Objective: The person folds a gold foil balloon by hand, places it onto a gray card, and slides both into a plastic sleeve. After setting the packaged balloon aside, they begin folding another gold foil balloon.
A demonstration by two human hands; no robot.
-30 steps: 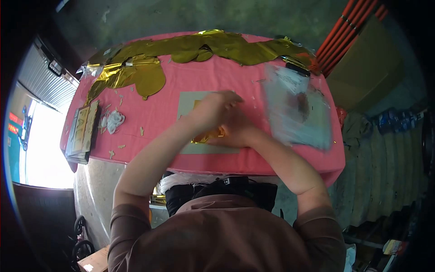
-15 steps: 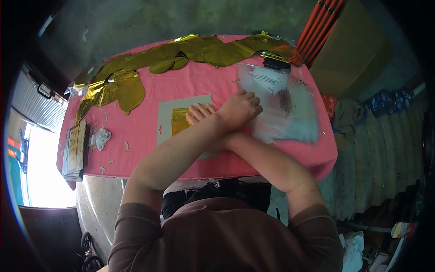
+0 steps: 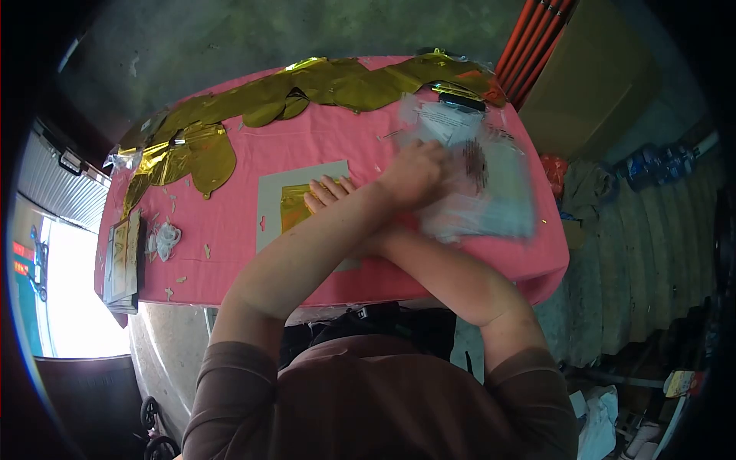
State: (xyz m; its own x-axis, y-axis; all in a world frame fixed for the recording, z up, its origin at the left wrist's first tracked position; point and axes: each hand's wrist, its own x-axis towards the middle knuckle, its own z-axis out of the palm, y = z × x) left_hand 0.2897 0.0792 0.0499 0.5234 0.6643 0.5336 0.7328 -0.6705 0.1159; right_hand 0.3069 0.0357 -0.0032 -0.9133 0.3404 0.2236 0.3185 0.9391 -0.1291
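My forearms cross, the left one on top. On the right side of the table, my left hand [image 3: 418, 175] is closed with curled fingers at the near left edge of a stack of clear plastic bags [image 3: 491, 201]; the top bag is smeared by motion, and the fingertips are partly hidden. Underneath, my right hand [image 3: 331, 193] lies flat with fingers spread on a folded gold foil balloon [image 3: 294, 205]. That foil rests on a grey card [image 3: 270, 192] with a small hang hole, and my left forearm covers part of both.
Flat gold foil balloons [image 3: 337, 88] run along the far edge of the pink tablecloth [image 3: 291, 142]. At left are a crumpled white bundle [image 3: 165, 241], paper scraps and a stack of cards [image 3: 123, 257]. A black object [image 3: 462, 102] sits behind the bags.
My left hand has shifted slightly, and the plastic under it has moved and blurred. My right hand stays flat on the gold foil. The whole view has shifted a little.
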